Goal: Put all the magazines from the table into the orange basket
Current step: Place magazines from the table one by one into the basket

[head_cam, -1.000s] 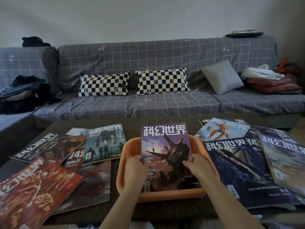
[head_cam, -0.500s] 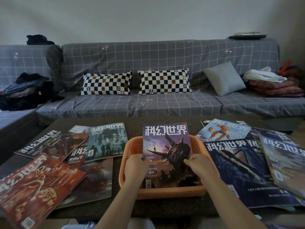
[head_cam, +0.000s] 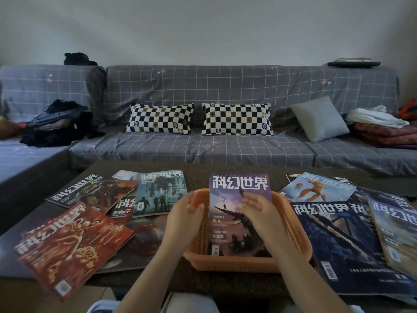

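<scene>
Near centre of the table (head_cam: 198,170): a basket (head_cam: 291,236), one magazine (head_cam: 234,222) lying in it, far end propped over the far rim. Above the basket, left hand (head_cam: 182,220) at the magazine's left edge, right hand (head_cam: 259,213) over its right half. Left of the basket, an overlapping spread of magazines (head_cam: 90,224); right of it, another spread (head_cam: 352,233). Beyond the table, a sofa (head_cam: 203,86) with two cushions (head_cam: 198,118) side by side.
</scene>
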A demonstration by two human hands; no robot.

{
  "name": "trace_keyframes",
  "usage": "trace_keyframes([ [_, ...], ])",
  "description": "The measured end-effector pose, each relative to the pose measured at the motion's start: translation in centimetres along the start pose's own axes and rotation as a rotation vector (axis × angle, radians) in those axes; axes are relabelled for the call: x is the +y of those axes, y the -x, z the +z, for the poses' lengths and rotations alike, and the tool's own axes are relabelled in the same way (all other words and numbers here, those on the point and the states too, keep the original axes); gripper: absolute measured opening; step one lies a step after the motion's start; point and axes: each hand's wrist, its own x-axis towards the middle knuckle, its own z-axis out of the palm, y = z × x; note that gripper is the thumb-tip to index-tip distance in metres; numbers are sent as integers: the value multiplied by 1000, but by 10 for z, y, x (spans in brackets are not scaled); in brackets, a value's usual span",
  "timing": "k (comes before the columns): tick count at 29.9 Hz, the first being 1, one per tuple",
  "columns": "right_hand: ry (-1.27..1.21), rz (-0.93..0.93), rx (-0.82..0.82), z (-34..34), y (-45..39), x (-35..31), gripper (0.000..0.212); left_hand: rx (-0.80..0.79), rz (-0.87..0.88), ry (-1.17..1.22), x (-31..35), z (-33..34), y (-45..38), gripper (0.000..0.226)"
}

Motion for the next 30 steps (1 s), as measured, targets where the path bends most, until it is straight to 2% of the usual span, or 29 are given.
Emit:
trace_keyframes([
  [2,-86,-45,-80,20,7,-14,30,60,-29,46,-8,-19,1,50],
  [3,-111,-68,-121,31,11,-20,26,91,-23,59,-13,-29,2,51],
  [8,-180,-85,-310,97,26,-42,14,247,-24,64,-50,-79,12,36],
  [14,-131,-66,-454,181,35,-50,16,371,-185,44,-108,-121,25,28],
  [18,-72,-5,-469,228,34,-33,18,433,-279,-35,-141,-136,37,34],
  [22,63,13,-445,262,25,-12,19,499,-451,-205,-169,-146,42,35],
  [27,245,-10,-402,289,12,0,40,582,-493,-221,-190,-152,44,41],
  [30,337,-80,-381,297,8,-1,45,628,-539,-190,-196,-153,43,44],
])
